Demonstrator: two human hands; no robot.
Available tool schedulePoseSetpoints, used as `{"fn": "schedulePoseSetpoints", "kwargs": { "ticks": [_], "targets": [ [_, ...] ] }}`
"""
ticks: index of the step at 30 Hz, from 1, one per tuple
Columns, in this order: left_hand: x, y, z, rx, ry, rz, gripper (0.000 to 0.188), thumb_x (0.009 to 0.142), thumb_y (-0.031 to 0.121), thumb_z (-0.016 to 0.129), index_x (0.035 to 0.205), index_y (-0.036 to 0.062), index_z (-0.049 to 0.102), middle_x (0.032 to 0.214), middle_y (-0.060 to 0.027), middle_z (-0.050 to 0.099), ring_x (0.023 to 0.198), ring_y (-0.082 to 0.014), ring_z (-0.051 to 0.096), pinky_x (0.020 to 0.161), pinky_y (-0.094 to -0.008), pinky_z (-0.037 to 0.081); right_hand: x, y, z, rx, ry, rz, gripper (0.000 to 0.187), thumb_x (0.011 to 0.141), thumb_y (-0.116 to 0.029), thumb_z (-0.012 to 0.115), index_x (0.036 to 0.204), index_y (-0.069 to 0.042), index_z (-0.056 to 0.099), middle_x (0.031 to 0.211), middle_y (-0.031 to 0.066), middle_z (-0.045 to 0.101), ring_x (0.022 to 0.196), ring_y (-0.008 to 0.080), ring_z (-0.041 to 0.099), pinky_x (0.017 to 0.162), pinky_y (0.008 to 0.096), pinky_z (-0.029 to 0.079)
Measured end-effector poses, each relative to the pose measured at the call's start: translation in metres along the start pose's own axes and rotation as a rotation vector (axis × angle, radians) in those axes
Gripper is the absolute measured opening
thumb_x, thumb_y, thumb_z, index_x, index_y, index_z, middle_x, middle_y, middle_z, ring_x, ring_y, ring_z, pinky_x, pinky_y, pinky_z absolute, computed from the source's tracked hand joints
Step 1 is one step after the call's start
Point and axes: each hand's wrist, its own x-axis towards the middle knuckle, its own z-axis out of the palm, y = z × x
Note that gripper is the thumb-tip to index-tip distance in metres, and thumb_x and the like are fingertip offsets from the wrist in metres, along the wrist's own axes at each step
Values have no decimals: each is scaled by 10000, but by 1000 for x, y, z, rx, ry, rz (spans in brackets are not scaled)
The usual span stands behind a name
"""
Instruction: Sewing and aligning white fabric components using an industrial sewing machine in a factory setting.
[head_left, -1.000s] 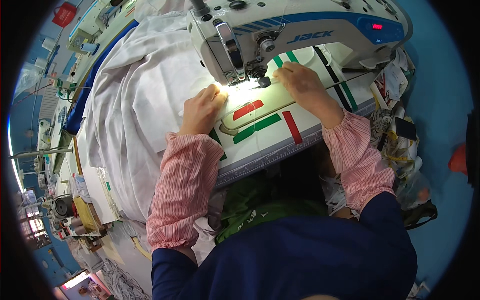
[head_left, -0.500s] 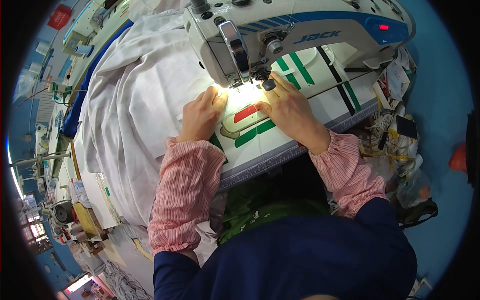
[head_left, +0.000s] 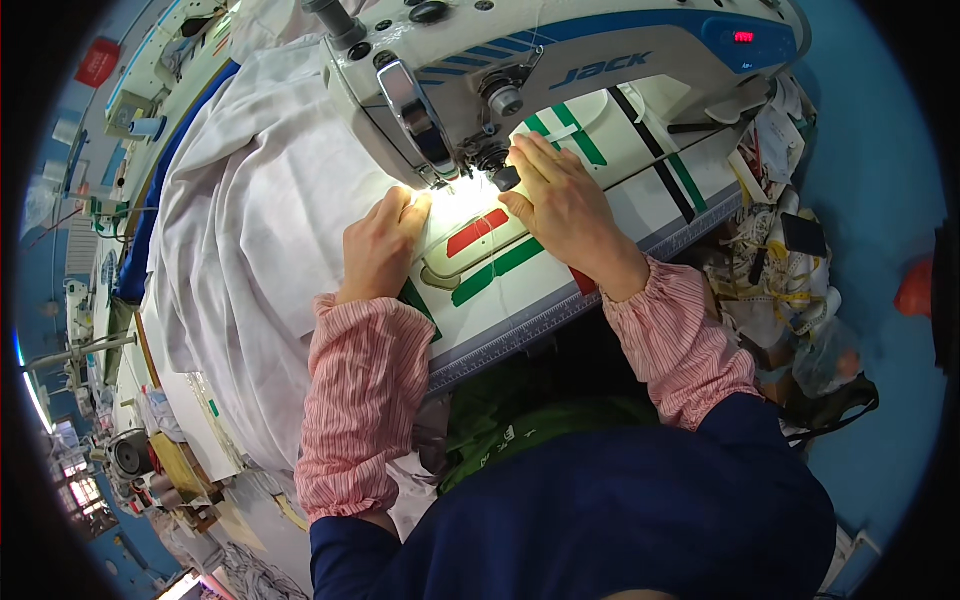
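A white sewing machine (head_left: 590,50) with a blue stripe stands over the table, its lamp brightly lighting the needle area. White cloth (head_left: 250,190) spreads left of it and reaches toward the presser foot, where glare hides the edge. My left hand (head_left: 380,245) pinches this cloth just left of the needle, thumb and fingers closed together. On the other side of the needle, my right hand (head_left: 568,205) has its fingers stretched out and thumb apart, beside a small black knob (head_left: 507,178). I see no cloth in that hand. A thread hangs down between my hands.
Red tape (head_left: 477,232) and green tape (head_left: 497,273) mark the machine bed. A ruler strip (head_left: 520,330) runs along the table's front edge. At right lie a dark phone (head_left: 803,235), tangled measuring tapes and a plastic bag (head_left: 828,355). Other machines line the left.
The whole view has shifted, so the machine and both hands appear farther left. My right hand's fingers are straighter and slightly farther from the needle. My left hand still pinches the cloth.
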Motion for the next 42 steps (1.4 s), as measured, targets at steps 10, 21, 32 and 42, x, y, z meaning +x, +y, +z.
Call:
{"fn": "schedulePoseSetpoints", "kwargs": {
  "ticks": [10,21,32,42],
  "targets": [
    [-3,-3,4,-15,20,-13,225,770,62,612,988,86,664,902,-39,549,717,-191,629,571,-316,515,-1,-1,-2,-4,-18,-15,510,902,-286,619,1245,79,527,1338,221,509,1306,321,440,1074,448,338],
    [-2,-4,3,-20,-15,-26,233,774,59,599,1001,83,644,917,-36,550,784,-185,638,580,-325,521,0,-1,1,-23,-17,-9,484,916,-282,593,1168,130,571,1339,249,497,1322,324,420,1078,437,334],
    [1,-12,7,-3,18,-20,233,774,61,607,999,97,658,895,-28,539,777,-177,628,568,-314,514,30,-5,-2,151,196,-142,197,814,-148,715,897,11,633,971,141,616,962,268,579,766,357,483],
    [-2,-9,4,-23,9,-5,186,787,73,603,964,98,654,878,-29,531,795,-169,622,571,-314,515,38,-3,2,280,250,-104,125,740,-15,694,810,-61,601,731,61,627,736,250,621,686,366,490]
  ]
}}
